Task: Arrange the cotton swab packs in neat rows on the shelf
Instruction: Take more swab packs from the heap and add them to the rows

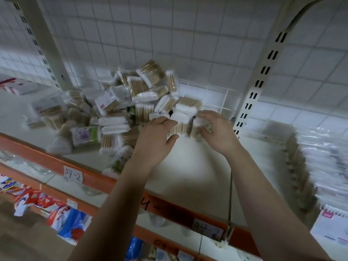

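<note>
Two hands work at the shelf's [197, 166] back right corner; the left hand [156, 136] pinches an upright pack [178, 125] between thumb and fingers, while the right hand [216, 130] cups its neighbour [197, 129], seemingly squaring both into a row; most cotton swab packs [116, 110] lie heaped just left, unsorted.

Handwritten "04-2" on a paper tag [73, 174] stuck to the shelf's orange front rail [47, 160].
</note>
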`<action>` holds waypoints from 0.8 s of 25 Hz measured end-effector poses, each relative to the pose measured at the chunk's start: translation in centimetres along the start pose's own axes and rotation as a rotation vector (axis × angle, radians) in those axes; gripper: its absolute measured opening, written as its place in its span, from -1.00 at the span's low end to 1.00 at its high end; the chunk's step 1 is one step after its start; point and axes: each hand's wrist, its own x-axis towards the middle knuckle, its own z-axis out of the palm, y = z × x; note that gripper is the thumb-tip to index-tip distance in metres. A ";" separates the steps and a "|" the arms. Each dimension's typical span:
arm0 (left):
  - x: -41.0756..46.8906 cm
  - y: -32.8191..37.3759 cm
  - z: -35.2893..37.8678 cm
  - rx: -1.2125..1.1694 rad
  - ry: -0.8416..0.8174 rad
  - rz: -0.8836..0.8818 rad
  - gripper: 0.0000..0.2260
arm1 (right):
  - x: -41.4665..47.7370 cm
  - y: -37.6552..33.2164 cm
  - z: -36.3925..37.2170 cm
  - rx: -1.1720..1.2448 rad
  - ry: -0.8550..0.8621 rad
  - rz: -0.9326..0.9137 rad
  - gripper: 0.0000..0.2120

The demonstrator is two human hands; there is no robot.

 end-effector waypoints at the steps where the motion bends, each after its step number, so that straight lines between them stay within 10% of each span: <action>1: 0.7 -0.1 0.2 0.022 -0.011 0.001 -0.66 | 0.1 0.0 0.1 -0.002 0.009 0.007 -0.55; 13: 4.6 -0.1 1.1 0.207 -0.031 0.007 -0.59 | 0.0 0.6 -0.3 -0.016 0.007 0.037 -0.78; 20: 4.9 0.2 0.5 0.145 -0.069 0.075 -0.66 | -0.3 0.7 -1.4 0.031 0.002 0.183 -0.55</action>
